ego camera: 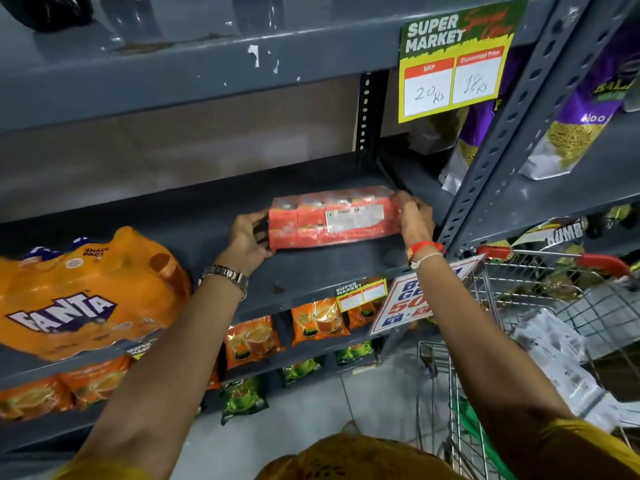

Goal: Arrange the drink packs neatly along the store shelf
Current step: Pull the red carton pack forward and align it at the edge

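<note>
A red shrink-wrapped pack of small drink cartons with a white label lies lengthwise on the grey metal shelf, near its right end. My left hand grips the pack's left end and my right hand grips its right end. An orange Fanta multipack rests on the same shelf at the far left, apart from the red pack.
A slotted shelf post stands just right of my right hand. A wire shopping trolley with a red handle is at the lower right. Price signs hang from shelf edges. Orange and green pouches fill lower shelves; purple snack bags sit right.
</note>
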`<state>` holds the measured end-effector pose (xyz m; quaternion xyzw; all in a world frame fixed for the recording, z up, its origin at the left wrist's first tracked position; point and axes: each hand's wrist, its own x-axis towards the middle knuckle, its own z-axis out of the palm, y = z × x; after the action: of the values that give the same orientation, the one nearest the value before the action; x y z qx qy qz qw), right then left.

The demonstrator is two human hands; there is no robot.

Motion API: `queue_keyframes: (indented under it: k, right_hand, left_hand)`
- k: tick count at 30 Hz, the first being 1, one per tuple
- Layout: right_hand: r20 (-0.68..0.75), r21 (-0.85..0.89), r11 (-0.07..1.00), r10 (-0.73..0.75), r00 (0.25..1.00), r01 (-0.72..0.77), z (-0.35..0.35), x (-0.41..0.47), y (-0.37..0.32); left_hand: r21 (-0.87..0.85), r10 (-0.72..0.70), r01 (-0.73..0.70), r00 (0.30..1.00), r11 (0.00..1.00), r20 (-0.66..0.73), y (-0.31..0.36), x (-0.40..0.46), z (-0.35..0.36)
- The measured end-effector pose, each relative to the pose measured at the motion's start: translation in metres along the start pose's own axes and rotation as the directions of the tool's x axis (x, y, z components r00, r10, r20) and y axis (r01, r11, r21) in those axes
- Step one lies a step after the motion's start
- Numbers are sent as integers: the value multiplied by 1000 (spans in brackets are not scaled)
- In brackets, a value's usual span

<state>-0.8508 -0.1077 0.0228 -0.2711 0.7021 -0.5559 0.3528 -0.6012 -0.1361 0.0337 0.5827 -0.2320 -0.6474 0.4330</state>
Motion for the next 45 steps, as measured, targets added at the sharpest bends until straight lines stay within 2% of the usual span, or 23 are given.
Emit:
queue_keyframes:
  k: [4,9,15,17,19,22,25,29,35,37,39,42,45]
  right_hand:
    - [-19,-24,999,-34,999,33,2,0,-5]
    - [6,-140,988,-69,998,69,13,13,-15]
    - [-24,-249,965,-87,996,78,26,24,-29]
    - [10,-276,957,-85,996,85,23,30,-27]
    - [65,-288,955,-53,996,70,19,35,-23]
    - [141,-219,975,0,990,31,18,39,-20]
    - [224,-147,988,-16,974,50,25,40,-20]
    - [274,-146,986,-38,961,81,28,49,-11]
    - [281,-97,995,-6,960,34,29,57,-1]
    - [276,-73,997,-20,961,41,32,57,0]
    - [256,-36,999,-27,966,38,34,54,0]
    - [224,14,1000,-25,974,22,35,51,1]
    - [213,44,999,-29,977,20,33,48,5]
  left_hand:
    - [31,55,-56,998,998,20,6,-3,0]
    - [106,78,-85,994,991,71,13,-7,0]
    - [387,134,-156,987,909,84,20,4,7]
    - [445,138,-155,988,882,70,20,6,4]
    - [438,123,-150,988,886,91,16,8,-3]
    - [372,110,-157,983,915,144,4,13,-12]
    - [242,171,-201,976,949,137,-2,18,-13]
    - [109,229,-244,964,964,138,-6,25,-10]
    - [133,267,-281,957,950,114,-11,25,-9]
    - [188,289,-303,952,934,96,-10,24,-9]
    - [298,345,-339,938,892,34,-8,25,-9]
    - [396,409,-328,902,858,-140,-1,24,-7]
    - [375,356,-286,925,882,-132,5,24,-2]
